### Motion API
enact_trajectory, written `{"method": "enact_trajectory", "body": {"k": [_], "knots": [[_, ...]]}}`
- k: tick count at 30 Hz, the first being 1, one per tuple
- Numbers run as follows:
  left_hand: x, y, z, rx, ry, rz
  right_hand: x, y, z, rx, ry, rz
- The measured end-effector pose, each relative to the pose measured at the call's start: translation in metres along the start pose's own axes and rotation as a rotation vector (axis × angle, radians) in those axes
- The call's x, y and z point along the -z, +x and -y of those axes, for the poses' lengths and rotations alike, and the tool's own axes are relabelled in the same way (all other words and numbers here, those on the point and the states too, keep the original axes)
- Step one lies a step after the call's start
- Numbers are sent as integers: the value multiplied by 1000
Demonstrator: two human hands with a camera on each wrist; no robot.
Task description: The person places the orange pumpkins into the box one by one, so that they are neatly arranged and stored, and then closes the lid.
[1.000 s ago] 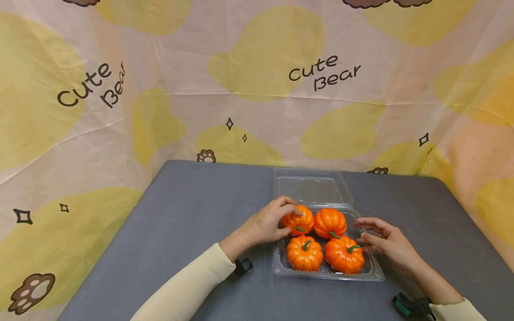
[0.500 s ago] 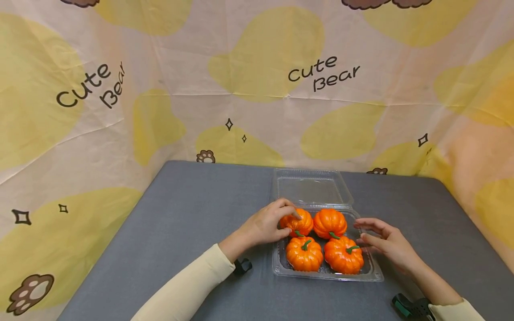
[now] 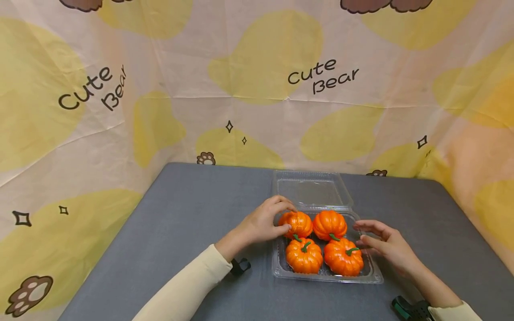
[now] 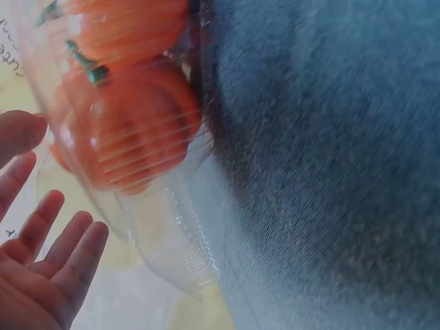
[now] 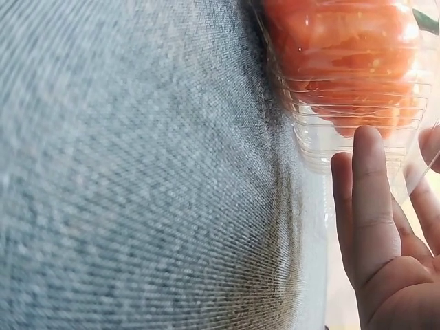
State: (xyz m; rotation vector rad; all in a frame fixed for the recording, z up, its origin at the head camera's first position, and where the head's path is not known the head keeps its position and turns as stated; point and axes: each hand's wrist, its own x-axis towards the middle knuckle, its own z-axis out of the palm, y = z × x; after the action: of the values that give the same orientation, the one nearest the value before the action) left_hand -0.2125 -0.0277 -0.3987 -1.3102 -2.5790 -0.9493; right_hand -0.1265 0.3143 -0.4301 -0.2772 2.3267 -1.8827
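Small orange pumpkins with green stems sit in two rows in a clear plastic clamshell box (image 3: 328, 278). My left hand (image 3: 263, 223) is beside the back-left pumpkin (image 3: 298, 224), fingers loosely bent. In the left wrist view its fingers (image 4: 42, 214) are spread and apart from the nearest pumpkin (image 4: 130, 130). My right hand (image 3: 387, 244) is at the box's right side near the front-right pumpkin (image 3: 344, 257), fingers extended. In the right wrist view a fingertip (image 5: 370, 141) is at the ribbed wall; contact cannot be told. The back-right pumpkin (image 3: 330, 224) and front-left pumpkin (image 3: 304, 257) complete the rows.
The box's lid (image 3: 313, 189) lies folded back toward the rear of the grey cloth-covered table (image 3: 201, 200). A printed curtain (image 3: 257, 89) hangs behind and to the sides. Dark straps are at both wrists.
My left hand's fingers have come off the top of the back-left pumpkin, toward its left side. That pumpkin has shifted slightly left, its stem now tipped toward the front. The right hand stays put.
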Motion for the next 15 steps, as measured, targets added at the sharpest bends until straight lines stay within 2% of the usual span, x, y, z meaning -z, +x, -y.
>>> {"method": "enact_trajectory", "body": {"k": [5, 9, 15], "knots": [[6, 2, 4, 50, -60, -45, 0, 0, 0, 13, -1, -2], [9, 5, 11, 121, -142, -99, -1, 0, -1, 12, -13, -13], [8, 11, 27, 290, -228, -152, -2, 0, -1, 3, -16, -25]]}}
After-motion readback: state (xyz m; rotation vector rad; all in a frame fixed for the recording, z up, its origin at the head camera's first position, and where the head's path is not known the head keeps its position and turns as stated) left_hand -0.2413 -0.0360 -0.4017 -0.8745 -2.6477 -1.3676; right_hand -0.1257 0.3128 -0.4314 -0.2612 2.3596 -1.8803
